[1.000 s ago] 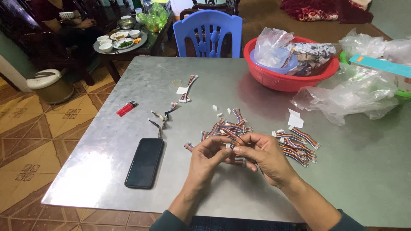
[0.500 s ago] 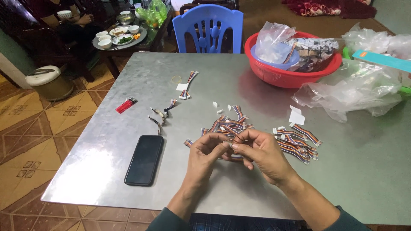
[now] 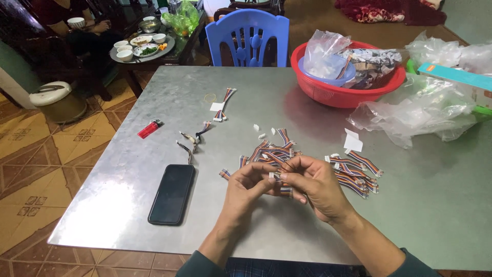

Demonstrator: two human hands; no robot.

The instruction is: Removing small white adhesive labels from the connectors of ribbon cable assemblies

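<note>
Pinching a short multicoloured ribbon cable (image 3: 277,177) between both sets of fingertips, the left hand (image 3: 249,187) and the right hand (image 3: 315,184) are held close together just above the grey metal tabletop (image 3: 287,225), near its near edge. The cable appears to be kept raised off the surface so that its small white connector end can be worked on at the fingertips. The left hand is curled narrowly, thumb and forefinger closed on one end of the cable; the right hand is likewise closed on the other end, its remaining fingers loosely folded. How firmly the cable is gripped cannot be told.

Just beyond the hands, a loose heap of similar cables (image 3: 269,152) is spread within easy reach, and a second, tidier bundle of cables (image 3: 354,172) is laid just to the right of the right hand, seemingly kept apart from the heap. A few single cables (image 3: 192,141) are scattered further left, with another pair (image 3: 224,105) lying farther off beside a white paper slip. A black phone (image 3: 172,193) is placed face up to the left of the left hand, and a red lighter (image 3: 149,129) lies beyond it near the left edge. At the far right, a red plastic basin (image 3: 338,95) filled with bags is set well away from the work, with crumpled clear plastic bags (image 3: 415,113) beside it.
</note>
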